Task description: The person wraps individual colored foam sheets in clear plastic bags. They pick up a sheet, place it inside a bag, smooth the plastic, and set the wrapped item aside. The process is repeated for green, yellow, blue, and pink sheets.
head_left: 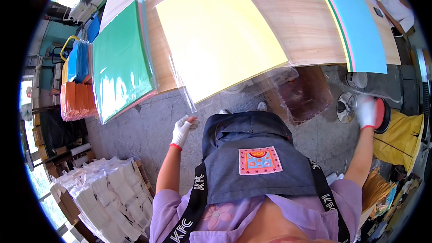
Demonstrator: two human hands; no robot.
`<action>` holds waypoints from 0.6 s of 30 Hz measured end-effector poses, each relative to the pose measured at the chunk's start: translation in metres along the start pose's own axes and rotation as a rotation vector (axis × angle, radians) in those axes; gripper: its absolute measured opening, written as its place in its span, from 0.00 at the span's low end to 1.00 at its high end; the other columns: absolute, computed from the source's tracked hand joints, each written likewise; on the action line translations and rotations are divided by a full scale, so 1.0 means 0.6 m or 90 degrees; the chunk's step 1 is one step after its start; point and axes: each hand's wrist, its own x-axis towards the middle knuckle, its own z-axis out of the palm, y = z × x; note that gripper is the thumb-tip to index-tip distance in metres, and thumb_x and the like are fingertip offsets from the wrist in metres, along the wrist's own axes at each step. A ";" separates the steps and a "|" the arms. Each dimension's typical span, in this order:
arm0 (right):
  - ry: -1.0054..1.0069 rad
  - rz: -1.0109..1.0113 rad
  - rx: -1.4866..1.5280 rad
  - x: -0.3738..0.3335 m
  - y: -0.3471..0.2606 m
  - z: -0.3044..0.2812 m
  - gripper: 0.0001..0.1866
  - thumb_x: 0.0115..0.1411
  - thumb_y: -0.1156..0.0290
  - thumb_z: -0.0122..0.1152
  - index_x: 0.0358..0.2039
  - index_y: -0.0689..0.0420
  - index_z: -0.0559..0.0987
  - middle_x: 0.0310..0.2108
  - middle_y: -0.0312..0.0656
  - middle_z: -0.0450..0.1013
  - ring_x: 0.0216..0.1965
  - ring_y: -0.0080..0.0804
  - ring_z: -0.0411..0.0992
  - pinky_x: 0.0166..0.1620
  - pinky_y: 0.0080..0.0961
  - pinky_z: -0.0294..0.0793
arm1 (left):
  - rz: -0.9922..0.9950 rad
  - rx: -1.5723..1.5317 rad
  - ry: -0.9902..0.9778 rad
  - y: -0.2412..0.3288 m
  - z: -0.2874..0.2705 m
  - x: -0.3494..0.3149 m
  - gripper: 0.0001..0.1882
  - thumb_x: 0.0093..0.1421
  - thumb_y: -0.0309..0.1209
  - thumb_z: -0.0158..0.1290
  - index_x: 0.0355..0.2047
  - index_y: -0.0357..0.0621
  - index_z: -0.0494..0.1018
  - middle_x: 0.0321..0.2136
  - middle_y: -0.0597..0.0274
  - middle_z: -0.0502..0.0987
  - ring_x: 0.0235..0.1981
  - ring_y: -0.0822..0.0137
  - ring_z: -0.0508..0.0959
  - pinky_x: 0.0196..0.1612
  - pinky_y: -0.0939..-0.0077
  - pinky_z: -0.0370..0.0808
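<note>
My left hand (182,131), in a white glove with a red cuff, is held just below the table's front edge. Its fingers are apart and hold nothing. Nearest to it is the lower corner of a clear plastic sleeve around large pale yellow sheets (222,38), lying on the table and jutting over its edge. My right hand (366,112), also gloved, is stretched out low at the right and smeared by motion. Beside it is a round red pad with a black rim (383,116); whether they touch, I cannot tell.
On the wooden table (306,40) lie green sheets in plastic (121,58) and a blue-topped stack of coloured sheets (357,29), both overhanging the edge. Orange packs (77,101) stand at left. A brown open box (303,94) is under the table. Another person (396,9) is at far right.
</note>
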 end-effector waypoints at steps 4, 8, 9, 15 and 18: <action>-0.172 -0.029 -0.683 -0.135 0.239 0.066 0.15 0.58 0.60 0.60 0.42 0.47 0.69 0.45 0.35 0.64 0.46 0.36 0.62 0.51 0.41 0.59 | 0.364 0.671 0.304 0.073 -0.001 -0.027 0.24 0.54 0.26 0.64 0.53 0.48 0.75 0.46 0.51 0.79 0.48 0.50 0.80 0.52 0.55 0.77; -0.591 -0.452 -0.863 -0.197 0.361 0.264 0.33 0.49 0.60 0.68 0.56 0.46 0.67 0.58 0.39 0.61 0.59 0.42 0.58 0.63 0.48 0.53 | 0.814 0.953 0.281 0.116 0.006 0.008 0.29 0.47 0.27 0.67 0.51 0.52 0.73 0.56 0.52 0.73 0.57 0.46 0.74 0.58 0.37 0.71; -0.648 -0.549 -0.881 -0.194 0.379 0.304 0.38 0.47 0.60 0.70 0.59 0.46 0.66 0.61 0.40 0.60 0.62 0.44 0.57 0.66 0.50 0.51 | 0.882 0.972 0.238 0.128 0.009 0.034 0.29 0.47 0.27 0.67 0.51 0.52 0.73 0.57 0.53 0.72 0.57 0.46 0.73 0.58 0.34 0.70; -0.938 -0.859 -0.786 -0.172 0.446 0.399 0.44 0.48 0.60 0.71 0.68 0.41 0.67 0.70 0.38 0.60 0.70 0.43 0.58 0.74 0.52 0.51 | 0.960 0.931 -0.033 0.156 0.057 0.046 0.24 0.49 0.32 0.67 0.48 0.52 0.77 0.55 0.61 0.76 0.57 0.47 0.74 0.58 0.37 0.71; -1.053 -0.872 -0.660 -0.165 0.440 0.398 0.38 0.50 0.59 0.70 0.64 0.41 0.73 0.67 0.37 0.66 0.67 0.39 0.63 0.73 0.48 0.57 | 0.829 0.956 -0.019 0.144 0.043 -0.001 0.20 0.49 0.32 0.65 0.45 0.54 0.81 0.54 0.64 0.78 0.57 0.52 0.74 0.63 0.41 0.67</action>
